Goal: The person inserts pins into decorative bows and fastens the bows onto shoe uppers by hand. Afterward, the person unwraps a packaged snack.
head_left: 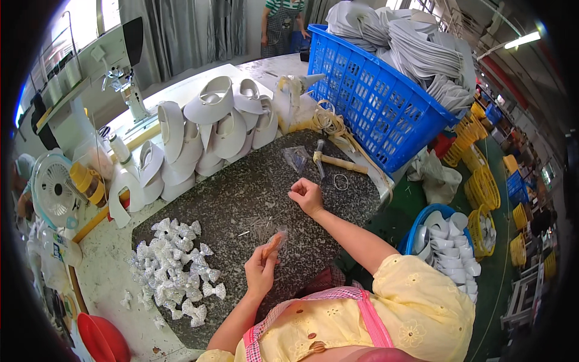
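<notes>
My left hand (259,273) is closed just above the dark speckled stone slab (235,199). A small piece of clear plastic (283,236) shows at its fingertips. To the right and farther off, my right hand (307,196) is curled with its fingertips together; whatever they hold is too small to make out. Between the hands lies a loose pile of thin, pale, pin-like pieces (258,228). A heap of white glittery bows (181,259) spreads over the slab's left side. Beyond my right hand rests a hammer (341,163) with a wooden handle, beside a small clear plastic bag (296,158).
White shoe uppers (211,102) stand stacked along the slab's far side. A blue crate (374,102) full of white pieces rises at the back right. Left are a fan (55,184) and red bowl (101,338); a blue basket (443,211) stands right. Another person (282,27) stands behind.
</notes>
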Demonstrator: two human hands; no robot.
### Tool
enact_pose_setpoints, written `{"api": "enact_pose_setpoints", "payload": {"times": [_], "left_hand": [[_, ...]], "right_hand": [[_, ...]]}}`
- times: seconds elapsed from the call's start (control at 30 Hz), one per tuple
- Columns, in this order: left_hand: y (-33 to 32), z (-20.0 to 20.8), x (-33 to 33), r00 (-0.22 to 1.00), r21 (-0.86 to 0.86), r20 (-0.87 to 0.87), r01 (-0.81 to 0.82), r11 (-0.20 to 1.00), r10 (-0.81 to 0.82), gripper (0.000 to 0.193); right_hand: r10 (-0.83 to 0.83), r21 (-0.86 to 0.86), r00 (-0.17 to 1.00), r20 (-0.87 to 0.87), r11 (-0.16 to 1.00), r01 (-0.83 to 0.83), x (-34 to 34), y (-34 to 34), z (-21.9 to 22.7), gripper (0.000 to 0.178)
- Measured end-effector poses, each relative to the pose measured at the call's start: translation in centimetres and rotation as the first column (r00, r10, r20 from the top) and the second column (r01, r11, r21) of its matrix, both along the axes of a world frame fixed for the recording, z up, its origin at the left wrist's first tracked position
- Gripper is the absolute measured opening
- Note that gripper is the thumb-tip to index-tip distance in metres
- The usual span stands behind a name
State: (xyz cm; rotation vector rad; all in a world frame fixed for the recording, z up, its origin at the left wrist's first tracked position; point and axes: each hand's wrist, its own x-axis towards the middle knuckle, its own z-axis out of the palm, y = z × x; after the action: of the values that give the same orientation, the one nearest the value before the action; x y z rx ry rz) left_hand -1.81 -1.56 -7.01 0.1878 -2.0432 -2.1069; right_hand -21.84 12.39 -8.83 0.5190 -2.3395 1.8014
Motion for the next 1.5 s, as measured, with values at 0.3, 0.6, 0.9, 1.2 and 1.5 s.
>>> {"api": "enact_pose_setpoints", "payload": {"times": [0.3, 0.6, 0.9, 1.2, 1.5], "left_hand": [[0.1, -0.2, -0.3, 1.000, -0.141, 0.010, 0.006, 0.990, -0.005, 0.018], [0.2, -0.6, -0.4, 0.999, -0.161, 0.018, 0.032, 0.986, -0.030, 0.017], [0.6, -0.1, -0.4, 0.999, -0.090, -0.021, 0.041, 0.995, -0.043, 0.016], [0.3, -0.5, 0.0, 0.988, -0.219, -0.142, 0.021, 0.976, -0.053, 0.017], [0.3, -0.2, 0.0, 0.994, -0.285, -0.103, 0.002, 0.959, -0.033, 0.018]], "right_hand": [[0.004, 0.017, 0.998, -0.055, 1.000, -0.003, -0.1, -0.2, 0.3, 0.015], [0.011, 0.000, 0.998, -0.066, 1.000, -0.011, -0.3, 0.1, -0.1, 0.015], [0.006, -0.021, 0.995, -0.103, 1.000, -0.008, -0.4, -0.2, -0.4, 0.015], [-0.015, 0.076, 0.994, -0.105, 0.997, 0.023, -0.4, -0.5, -0.4, 0.014], [-0.001, 0.034, 0.993, -0.121, 0.999, 0.005, -0.3, -0.6, -0.3, 0.014]]}}
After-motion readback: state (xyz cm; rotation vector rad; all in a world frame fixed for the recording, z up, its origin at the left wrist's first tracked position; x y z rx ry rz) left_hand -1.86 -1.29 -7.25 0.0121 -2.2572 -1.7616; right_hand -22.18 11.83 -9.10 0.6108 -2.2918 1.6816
